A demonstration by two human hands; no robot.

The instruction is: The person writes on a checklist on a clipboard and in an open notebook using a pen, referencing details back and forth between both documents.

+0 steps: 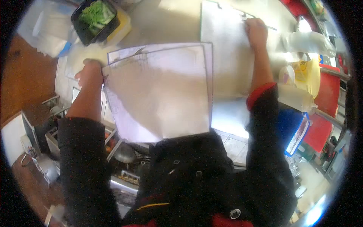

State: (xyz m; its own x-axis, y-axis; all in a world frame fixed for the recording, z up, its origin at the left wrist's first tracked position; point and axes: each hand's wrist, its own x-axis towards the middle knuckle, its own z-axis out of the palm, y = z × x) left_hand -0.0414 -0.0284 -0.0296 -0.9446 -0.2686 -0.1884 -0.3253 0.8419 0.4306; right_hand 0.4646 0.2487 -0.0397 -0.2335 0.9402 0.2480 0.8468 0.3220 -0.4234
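A pale, smooth bench [166, 19] with a dull metallic sheen fills the upper middle, glaring white toward the top right. Brown flooring [30, 72] shows at the left; below the bench, metal racks and a shiny round-sided pot [46, 168] crowd the lower left.

Two thin, flat, roughly rectangular sheets [162, 90] overlap in front of the dark-clothed torso, whitish lilac, dark-edged and smudged. The left hand [92, 73] has its fingers curled, its grip closed on their left edge. Beyond them, at the upper right, lies a pale board [227, 26]; over its far corner the right hand's [257, 33] grip is closed around a thin dark rod [271, 27].

A black, square-cornered tub [81, 28] holds leafy green pieces [97, 17], near crinkled clear plastic [41, 30]. On the right stand a glossy yellow tub [308, 75], flat red panels [327, 92] and a blue board [289, 123].
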